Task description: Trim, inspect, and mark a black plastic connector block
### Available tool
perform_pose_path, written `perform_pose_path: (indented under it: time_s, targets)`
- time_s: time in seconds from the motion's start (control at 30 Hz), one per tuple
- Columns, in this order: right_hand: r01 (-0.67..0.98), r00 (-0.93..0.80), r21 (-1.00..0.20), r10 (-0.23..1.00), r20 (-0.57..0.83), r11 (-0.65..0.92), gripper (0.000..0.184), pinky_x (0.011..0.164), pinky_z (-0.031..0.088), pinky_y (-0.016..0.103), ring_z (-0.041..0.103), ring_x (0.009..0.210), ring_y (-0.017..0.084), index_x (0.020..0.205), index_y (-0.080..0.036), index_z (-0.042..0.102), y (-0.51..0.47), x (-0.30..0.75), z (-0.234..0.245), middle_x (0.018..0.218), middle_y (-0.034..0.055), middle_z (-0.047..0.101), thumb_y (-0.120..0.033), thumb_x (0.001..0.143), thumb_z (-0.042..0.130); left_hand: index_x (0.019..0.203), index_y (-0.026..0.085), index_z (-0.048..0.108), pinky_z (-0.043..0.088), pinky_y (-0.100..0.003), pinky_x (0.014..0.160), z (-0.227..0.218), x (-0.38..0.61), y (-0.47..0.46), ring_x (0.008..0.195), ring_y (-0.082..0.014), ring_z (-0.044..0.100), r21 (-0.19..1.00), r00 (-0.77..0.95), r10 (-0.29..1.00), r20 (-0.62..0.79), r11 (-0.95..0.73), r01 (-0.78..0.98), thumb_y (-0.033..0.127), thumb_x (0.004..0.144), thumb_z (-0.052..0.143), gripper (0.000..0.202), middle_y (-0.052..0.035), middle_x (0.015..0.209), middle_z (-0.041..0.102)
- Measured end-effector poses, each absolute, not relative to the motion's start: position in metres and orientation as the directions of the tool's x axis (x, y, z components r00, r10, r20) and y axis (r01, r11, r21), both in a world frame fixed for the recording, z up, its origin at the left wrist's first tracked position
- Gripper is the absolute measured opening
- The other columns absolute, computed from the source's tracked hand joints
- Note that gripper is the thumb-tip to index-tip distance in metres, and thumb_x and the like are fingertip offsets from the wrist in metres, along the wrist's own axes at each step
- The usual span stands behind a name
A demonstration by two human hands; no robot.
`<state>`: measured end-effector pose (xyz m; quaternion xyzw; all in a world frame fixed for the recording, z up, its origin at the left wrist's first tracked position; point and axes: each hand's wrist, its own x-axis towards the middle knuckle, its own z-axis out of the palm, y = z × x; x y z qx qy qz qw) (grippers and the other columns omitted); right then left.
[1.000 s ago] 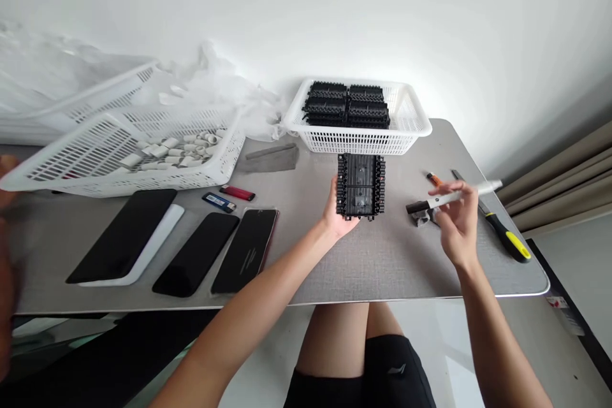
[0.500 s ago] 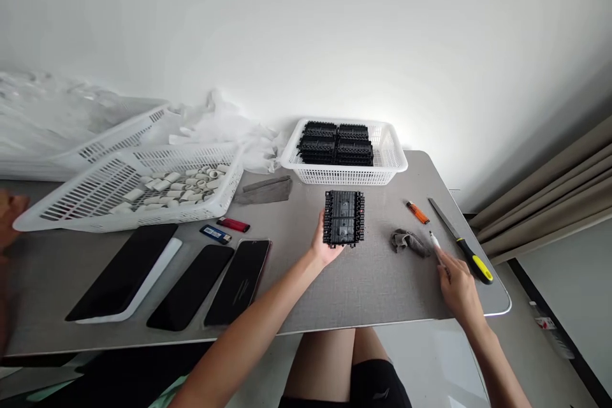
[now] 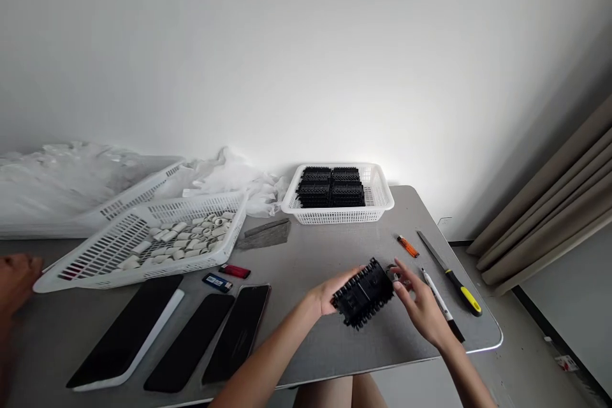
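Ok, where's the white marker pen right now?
In the head view the white marker pen lies on the table at the right, just beyond the right hand, between that hand and the yellow-handled file.

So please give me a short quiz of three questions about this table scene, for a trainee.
1. True or false: both hands are on the black plastic block.
2. Which thing lies nearest the table's right edge? A) the orange lighter B) the yellow-handled tool C) the white pen
3. What fills the small white basket at the back of the table?

Key
1. True: the left hand holds its left end and the right hand meets its right end.
2. B.
3. Stacked black plastic blocks like the one in hand.
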<state>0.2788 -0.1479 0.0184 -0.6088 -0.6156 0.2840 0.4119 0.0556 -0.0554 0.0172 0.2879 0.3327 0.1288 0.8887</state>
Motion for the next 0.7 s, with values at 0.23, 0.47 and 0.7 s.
perform_pose_path:
  time_s: [0.23,0.47,0.7]
  targets:
    - [0.315,-0.058,-0.947,0.997,0.05,0.066,0.049,0.063,0.046,0.027,0.058,0.068,0.017,0.086,-0.016,0.069,-0.11,0.254,0.032,0.075,0.0039,0.066,-0.062,0.089,0.053,0.098,0.018,0.073,0.052,-0.028,0.077,0.049,0.03,-0.066,0.083,-0.0176,0.07,0.583,0.64,0.509,-0.575,0.804,-0.117,0.057,0.084,0.065,0.042,-0.0056,0.093,0.075]
    - [0.276,0.106,-0.961,0.993,0.054,0.023,0.042,0.047,0.037,0.024,0.046,0.043,0.012,0.076,-0.016,0.063,-0.046,0.233,0.045,0.046,-0.0037,0.05,-0.056,0.086,0.053,0.106,0.02,0.067,0.052,-0.025,0.067,0.069,-0.005,-0.025,0.089,-0.0188,0.066,0.925,0.278,0.924,-0.263,0.323,-0.199,0.03,0.073,0.081,0.037,-0.0066,0.099,0.069]
    - [0.436,0.148,-0.9,0.987,0.059,-0.012,0.022,0.051,0.044,0.02,0.058,0.054,0.011,0.093,-0.014,0.073,0.118,0.176,0.11,0.067,0.0024,0.068,-0.027,0.084,0.058,0.118,0.015,0.066,0.055,-0.024,0.062,0.113,-0.03,0.125,0.075,-0.0138,0.067,0.956,-0.22,0.973,0.072,-0.004,0.295,0.026,0.082,0.071,0.038,-0.0093,0.101,0.072]
